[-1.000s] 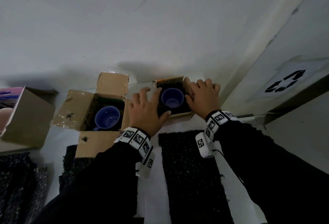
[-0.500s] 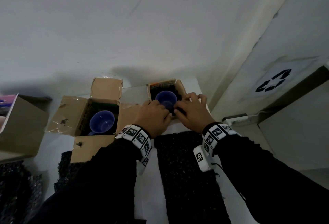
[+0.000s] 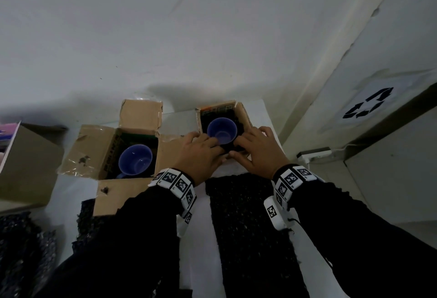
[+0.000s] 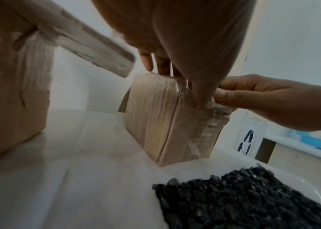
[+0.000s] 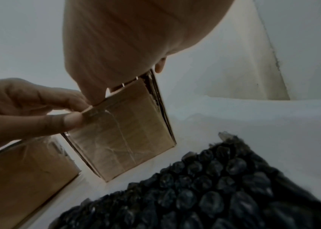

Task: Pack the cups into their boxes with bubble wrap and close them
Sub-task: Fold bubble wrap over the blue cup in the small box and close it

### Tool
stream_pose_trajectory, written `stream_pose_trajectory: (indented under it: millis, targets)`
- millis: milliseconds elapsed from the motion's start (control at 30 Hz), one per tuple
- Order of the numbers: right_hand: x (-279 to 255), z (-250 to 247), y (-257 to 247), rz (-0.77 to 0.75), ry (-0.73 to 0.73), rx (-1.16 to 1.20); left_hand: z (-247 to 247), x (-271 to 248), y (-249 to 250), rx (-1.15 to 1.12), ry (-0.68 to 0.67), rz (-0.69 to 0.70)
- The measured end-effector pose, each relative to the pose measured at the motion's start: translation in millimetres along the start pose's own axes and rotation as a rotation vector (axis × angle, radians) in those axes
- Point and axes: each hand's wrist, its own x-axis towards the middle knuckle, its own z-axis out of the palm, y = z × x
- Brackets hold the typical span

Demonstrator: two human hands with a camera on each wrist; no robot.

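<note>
— White surface (image 3: 196, 238) below a pale wall (image 3: 189, 37), then?
— Yes. Carried a black bubble wrap sheet (image 3: 248, 226) nearest, a big box (image 3: 99, 146) on the left with flaps spread, and a small box (image 3: 243, 118) farther back.
— And the cups?
— Stood upright: purple cup (image 3: 222, 130) down in the small box with dark wrap packed around, second cup (image 3: 135, 161) in the big box.
— Grips?
— Left grip (image 3: 201, 153), right grip (image 3: 259, 150): curled side by side at the small box's near top edge, thumbs outside, fingers over the rim, pinching the cardboard.
— Which step?
— Probably starting to close the small box. Called next for folding that near edge over the cup, then the other flaps, without dragging wrap out. Big box not yet closed.
</note>
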Motion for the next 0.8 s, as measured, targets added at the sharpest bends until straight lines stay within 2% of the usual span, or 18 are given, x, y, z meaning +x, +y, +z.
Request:
stream_pose_trajectory:
  millis: [200, 333, 467, 533, 633, 700, 800]
  targets:
    - [-2, -3, 3, -0.061, -0.02, -0.093, 1, 2, 6, 0.114, -0.053, -0.058]
    - [2, -4, 2, -0.065, -0.072, -0.116, -7, 5, 17, 0.209, -0.183, -0.11]
    - [0, -3, 1, -0.005, -0.117, -0.093, -8, 3, 16, 0.16, -0.139, -0.103]
    - [6, -6, -2, 0.055, -0.088, -0.058, -2, 1, 12, 0.109, -0.102, -0.086]
    - [18, -11, -2, 0.123, 0.009, -0.169, 5, -3, 13, 0.059, -0.058, -0.081]
    - [24, -13, 2, 0.165, -0.025, -0.22, 7, -3, 17, 0.078, -0.042, -0.087]
    - [28, -9, 7, 0.126, -0.122, -0.268, 10, -3, 19, 0.105, -0.036, -0.102]
